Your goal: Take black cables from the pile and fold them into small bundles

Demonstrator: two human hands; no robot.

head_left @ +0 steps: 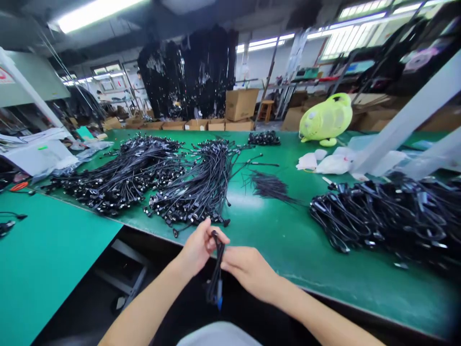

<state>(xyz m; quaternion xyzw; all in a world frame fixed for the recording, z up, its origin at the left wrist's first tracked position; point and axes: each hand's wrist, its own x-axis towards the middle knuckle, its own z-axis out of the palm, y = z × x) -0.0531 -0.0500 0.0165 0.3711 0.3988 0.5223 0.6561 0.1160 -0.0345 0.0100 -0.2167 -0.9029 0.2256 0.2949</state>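
Between my hands, at the front edge of the green table, hangs a folded black cable (217,274) with a blue tip at its lower end. My left hand (200,245) is closed around the upper part of the bundle. From the other side, my right hand (248,269) pinches the cable with its fingers pressed together. Just beyond my hands lies a heap of loose black cables (201,187) with plug ends toward me. A small pile of thin black ties (272,186) rests to the right of that heap.
Another large cable heap (122,168) spreads across the left. Bundled cables (389,216) are piled at the right. A yellow-green plush toy (326,120) and white plastic bags (334,162) sit at the back right. Cardboard boxes (241,105) stand behind the table (288,254).
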